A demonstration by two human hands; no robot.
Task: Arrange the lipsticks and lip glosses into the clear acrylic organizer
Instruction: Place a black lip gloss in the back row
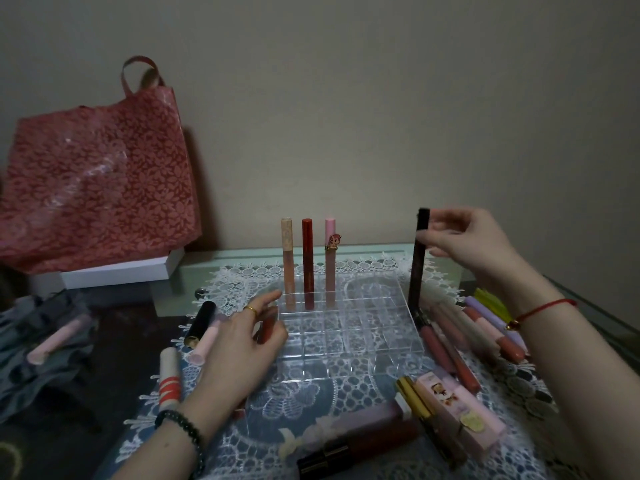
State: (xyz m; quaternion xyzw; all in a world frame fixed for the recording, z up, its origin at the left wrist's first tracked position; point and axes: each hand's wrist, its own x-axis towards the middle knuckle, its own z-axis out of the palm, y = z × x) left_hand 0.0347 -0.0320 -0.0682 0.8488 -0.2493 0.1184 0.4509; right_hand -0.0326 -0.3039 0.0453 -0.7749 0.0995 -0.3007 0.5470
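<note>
The clear acrylic organizer sits mid-table on a lace mat. Three tubes stand in its back row: a beige one, a dark red one and a pink one with a unicorn charm. My right hand holds a tall dark lip gloss upright by its black cap, with its base at the organizer's back right corner. My left hand grips a reddish lip gloss at the organizer's left edge.
Loose tubes lie left of the organizer, on the right and in front, with a pink box. A red floral bag stands on a white box at the back left. Grey cloth holds another pink tube.
</note>
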